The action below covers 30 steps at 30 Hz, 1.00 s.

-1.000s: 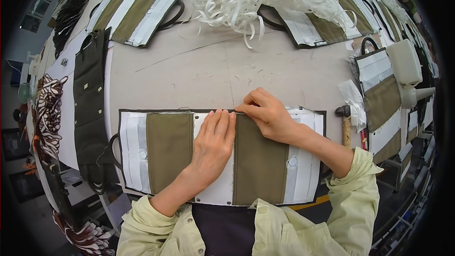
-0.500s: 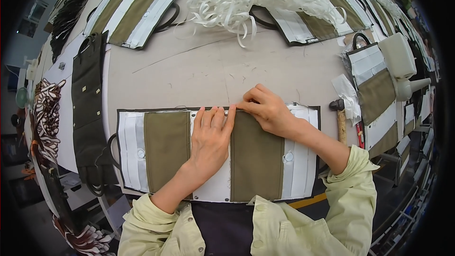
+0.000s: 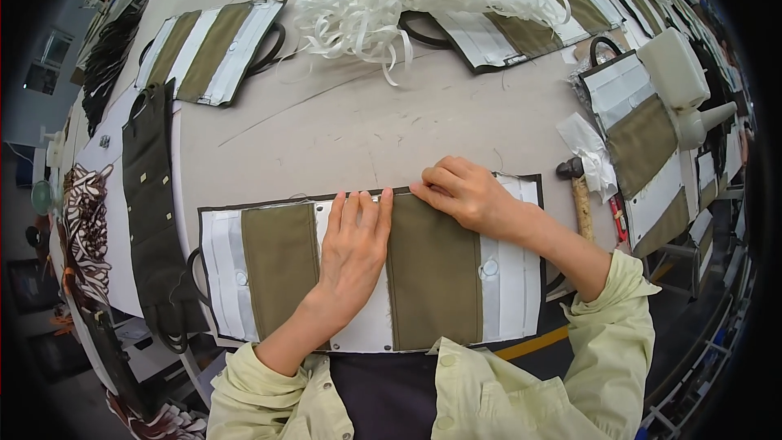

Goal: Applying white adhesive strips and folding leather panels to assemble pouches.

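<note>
A flat bag panel [image 3: 432,285] lies on the table in front of me, white with two olive fabric bands and a dark bound edge. Dark handle loops stick out at its two sides. My left hand [image 3: 355,236] rests on its white middle strip, fingers stretched out and tips at the far edge. Just to the right, my right hand [image 3: 464,195] is closed, thumb and index finger pinching that same edge above the right olive band. Whether anything small is between those fingertips is hidden.
A hammer [image 3: 580,200] lies right of the panel, beside crumpled white paper [image 3: 588,151] and a red tool [image 3: 619,218]. Beyond are a heap of white ribbon [image 3: 423,0], similar panels [image 3: 208,53] and a white plastic bottle [image 3: 674,69]. A dark strap-handled piece [image 3: 151,204] lies left.
The view has tilted slightly. My right fingertips sit a little farther from my left index finger along the edge. The left hand stays flat on the panel.
</note>
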Tool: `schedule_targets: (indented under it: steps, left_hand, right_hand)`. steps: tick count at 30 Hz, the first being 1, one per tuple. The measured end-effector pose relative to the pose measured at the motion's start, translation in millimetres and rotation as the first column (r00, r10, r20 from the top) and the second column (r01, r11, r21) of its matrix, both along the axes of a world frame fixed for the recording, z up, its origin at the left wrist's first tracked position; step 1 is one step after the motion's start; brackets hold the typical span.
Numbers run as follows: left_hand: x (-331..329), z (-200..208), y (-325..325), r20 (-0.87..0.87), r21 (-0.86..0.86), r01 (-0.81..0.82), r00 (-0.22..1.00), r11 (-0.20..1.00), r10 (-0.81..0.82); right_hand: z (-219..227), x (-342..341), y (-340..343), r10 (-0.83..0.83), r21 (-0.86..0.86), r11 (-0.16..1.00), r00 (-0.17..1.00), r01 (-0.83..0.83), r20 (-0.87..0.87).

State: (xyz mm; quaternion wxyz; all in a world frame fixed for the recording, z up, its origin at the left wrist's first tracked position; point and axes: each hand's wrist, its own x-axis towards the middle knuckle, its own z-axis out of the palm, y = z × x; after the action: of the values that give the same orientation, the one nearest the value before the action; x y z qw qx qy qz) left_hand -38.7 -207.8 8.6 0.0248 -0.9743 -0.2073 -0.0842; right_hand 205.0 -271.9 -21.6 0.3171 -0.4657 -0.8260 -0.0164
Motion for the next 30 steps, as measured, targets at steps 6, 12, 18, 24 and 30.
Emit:
schedule_targets:
  steps: [6, 12, 18, 24, 30]
  left_hand:
    - [8, 4, -4, 0.02, -0.103, 0.021, 1.0, 0.994, -0.019]
    - [17, 4, -4, -0.044, -0.021, 0.051, 0.998, 0.998, -0.052]
    - [24, 1, -13, -0.047, -0.034, 0.025, 0.999, 0.999, -0.027]
    - [32, 1, -14, -0.031, -0.042, 0.056, 0.998, 0.998, -0.057]
    - [50, 9, -17, -0.114, -0.024, 0.082, 0.99, 0.996, -0.085]
  right_hand:
    - [4, -1, -1, -0.01, 0.039, 0.999, 0.997, 0.007, 0.076]
    - [5, 4, -6, -0.039, 0.032, 0.999, 0.995, 0.036, 0.087]
    - [13, 13, -18, -0.081, -0.011, 0.997, 0.991, 0.082, 0.104]
    - [14, 23, -31, -0.122, -0.021, 0.992, 0.988, 0.125, 0.096]
    - [15, 30, -44, -0.174, -0.088, 0.98, 0.983, 0.179, 0.067]
